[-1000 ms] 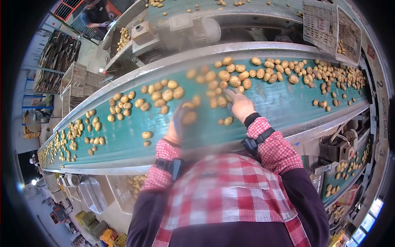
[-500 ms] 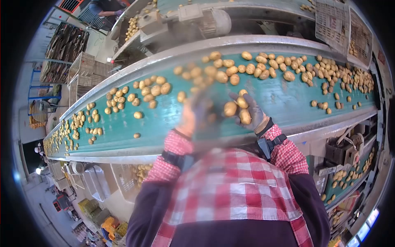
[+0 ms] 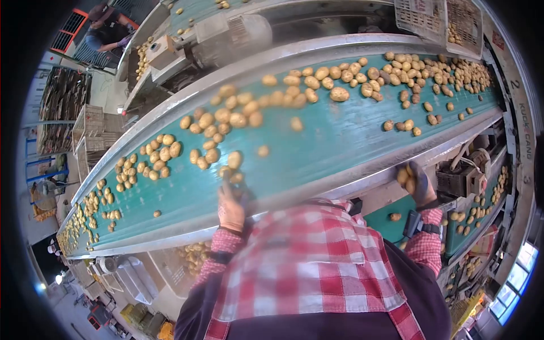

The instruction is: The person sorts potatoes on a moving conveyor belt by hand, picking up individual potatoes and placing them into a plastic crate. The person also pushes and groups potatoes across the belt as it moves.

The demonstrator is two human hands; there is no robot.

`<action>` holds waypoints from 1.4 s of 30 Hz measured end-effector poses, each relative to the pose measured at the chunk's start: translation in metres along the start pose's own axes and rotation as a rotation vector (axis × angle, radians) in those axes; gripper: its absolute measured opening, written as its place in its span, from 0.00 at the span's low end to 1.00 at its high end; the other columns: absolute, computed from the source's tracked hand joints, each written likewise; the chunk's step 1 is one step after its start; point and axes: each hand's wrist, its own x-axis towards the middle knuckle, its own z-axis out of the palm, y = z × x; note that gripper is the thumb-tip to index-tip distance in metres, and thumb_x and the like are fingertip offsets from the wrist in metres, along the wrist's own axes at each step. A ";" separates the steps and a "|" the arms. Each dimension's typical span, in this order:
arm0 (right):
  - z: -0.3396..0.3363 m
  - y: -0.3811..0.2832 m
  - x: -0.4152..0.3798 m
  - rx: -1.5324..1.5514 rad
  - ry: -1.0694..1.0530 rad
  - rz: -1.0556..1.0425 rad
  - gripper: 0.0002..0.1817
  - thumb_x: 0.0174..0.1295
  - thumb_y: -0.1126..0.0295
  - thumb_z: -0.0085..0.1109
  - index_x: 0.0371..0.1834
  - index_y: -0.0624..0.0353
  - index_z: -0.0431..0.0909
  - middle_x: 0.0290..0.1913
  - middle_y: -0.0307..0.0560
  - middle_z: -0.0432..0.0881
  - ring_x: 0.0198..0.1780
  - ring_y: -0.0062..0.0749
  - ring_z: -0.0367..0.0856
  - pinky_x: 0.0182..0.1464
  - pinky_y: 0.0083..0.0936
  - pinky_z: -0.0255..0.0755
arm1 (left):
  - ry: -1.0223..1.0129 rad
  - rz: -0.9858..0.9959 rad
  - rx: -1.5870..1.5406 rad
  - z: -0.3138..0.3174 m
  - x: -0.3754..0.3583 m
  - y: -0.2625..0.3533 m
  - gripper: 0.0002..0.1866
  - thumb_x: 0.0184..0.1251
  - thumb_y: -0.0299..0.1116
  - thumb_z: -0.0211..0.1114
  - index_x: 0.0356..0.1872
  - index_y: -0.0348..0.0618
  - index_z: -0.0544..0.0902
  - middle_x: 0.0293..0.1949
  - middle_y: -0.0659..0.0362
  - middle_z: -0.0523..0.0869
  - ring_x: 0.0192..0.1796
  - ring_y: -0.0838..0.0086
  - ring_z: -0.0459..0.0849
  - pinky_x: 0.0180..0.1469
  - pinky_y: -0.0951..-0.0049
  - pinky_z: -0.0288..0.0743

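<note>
Potatoes [image 3: 340,94] lie scattered along a green conveyor belt [image 3: 340,136] with metal rims. My right hand [image 3: 420,184], gloved, is closed around a few potatoes [image 3: 406,177] just outside the near rim, above a lower green belt [image 3: 391,220]. On the left, my left hand [image 3: 231,207] reaches over the near edge of the upper belt. Its fingertips are beside a small group of potatoes [image 3: 231,167]; its fingers are partly blurred, and whether it grips any of them is unclear.
A motor [image 3: 241,37] sits beyond the far rim. Plastic crates [image 3: 422,20] stand at the upper right and more crates [image 3: 88,130] at the left. A person [image 3: 105,31] works at the upper left. A metal machine part [image 3: 456,180] is right of my right hand.
My right hand has moved right and off the upper belt with potatoes in it. My left hand has shifted left and towards the near rim. The view has shifted, and the co-worker shows more fully.
</note>
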 end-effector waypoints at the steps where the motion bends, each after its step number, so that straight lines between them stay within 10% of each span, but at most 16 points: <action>1: -0.030 0.003 -0.022 -0.174 0.002 0.115 0.26 0.71 0.47 0.60 0.55 0.62 0.83 0.47 0.54 0.87 0.44 0.31 0.85 0.47 0.25 0.79 | -0.010 0.034 0.006 0.008 0.003 0.001 0.41 0.58 0.24 0.67 0.77 0.50 0.68 0.54 0.41 0.77 0.51 0.49 0.82 0.57 0.56 0.79; 4: -0.054 -0.014 -0.069 -0.743 0.406 0.458 0.22 0.70 0.54 0.61 0.56 0.61 0.84 0.44 0.54 0.88 0.45 0.35 0.86 0.50 0.26 0.78 | -0.036 0.090 0.014 0.025 0.024 0.024 0.33 0.59 0.23 0.61 0.69 0.53 0.78 0.55 0.40 0.78 0.54 0.46 0.82 0.59 0.55 0.78; 6: -0.061 -0.012 -0.078 -1.390 0.520 0.249 0.17 0.72 0.67 0.58 0.60 0.61 0.82 0.47 0.54 0.88 0.48 0.36 0.85 0.52 0.28 0.78 | -0.111 0.202 0.050 0.031 0.043 0.046 0.28 0.65 0.27 0.58 0.68 0.52 0.79 0.58 0.37 0.77 0.55 0.41 0.81 0.58 0.52 0.78; 8: -0.027 -0.036 -0.027 -0.917 0.881 -0.197 0.17 0.72 0.71 0.58 0.62 0.62 0.81 0.55 0.53 0.88 0.55 0.36 0.86 0.61 0.29 0.76 | -0.193 0.269 -0.052 0.054 0.066 0.082 0.23 0.63 0.25 0.61 0.62 0.48 0.82 0.53 0.40 0.82 0.54 0.42 0.82 0.57 0.53 0.78; 18: 0.020 -0.107 0.173 -1.063 0.594 -0.691 0.23 0.64 0.70 0.59 0.64 0.54 0.80 0.62 0.56 0.83 0.64 0.52 0.80 0.66 0.37 0.73 | -0.344 0.507 -0.217 0.129 0.105 0.160 0.20 0.68 0.23 0.57 0.59 0.40 0.83 0.50 0.48 0.86 0.54 0.58 0.84 0.61 0.65 0.76; 27: 0.014 -0.171 0.266 -1.502 0.363 -0.349 0.25 0.60 0.72 0.61 0.64 0.45 0.79 0.61 0.51 0.82 0.60 0.52 0.82 0.60 0.44 0.78 | -0.457 0.067 -0.499 0.164 0.058 0.150 0.19 0.70 0.26 0.58 0.61 0.37 0.82 0.40 0.64 0.81 0.39 0.79 0.77 0.44 0.79 0.72; 32: 0.032 -0.176 0.268 -0.166 0.164 -0.243 0.23 0.67 0.64 0.59 0.63 0.63 0.78 0.55 0.50 0.87 0.52 0.38 0.86 0.52 0.33 0.79 | -0.368 -0.177 -0.620 0.164 0.039 0.187 0.19 0.70 0.26 0.58 0.60 0.38 0.82 0.38 0.65 0.82 0.39 0.82 0.76 0.42 0.82 0.72; 35: 0.124 -0.188 0.202 -0.339 -0.274 -0.202 0.23 0.70 0.62 0.56 0.66 0.57 0.77 0.57 0.47 0.87 0.53 0.35 0.85 0.51 0.31 0.77 | -0.295 -0.143 -0.576 0.181 0.048 0.208 0.17 0.72 0.31 0.61 0.58 0.39 0.83 0.37 0.67 0.84 0.40 0.80 0.80 0.45 0.75 0.76; 39: 0.194 -0.198 0.120 -0.538 -0.872 0.022 0.23 0.70 0.56 0.58 0.67 0.43 0.79 0.58 0.43 0.86 0.56 0.34 0.82 0.59 0.32 0.75 | -0.160 0.398 0.354 0.182 0.059 0.279 0.17 0.70 0.38 0.65 0.55 0.41 0.84 0.38 0.60 0.87 0.44 0.68 0.84 0.53 0.62 0.76; 42: 0.169 -0.192 0.135 -0.848 -0.610 -0.621 0.23 0.65 0.60 0.62 0.65 0.43 0.80 0.59 0.49 0.84 0.60 0.43 0.81 0.63 0.37 0.74 | -0.228 0.512 0.735 0.142 0.063 0.388 0.18 0.69 0.43 0.67 0.53 0.42 0.85 0.40 0.55 0.90 0.48 0.59 0.87 0.59 0.53 0.76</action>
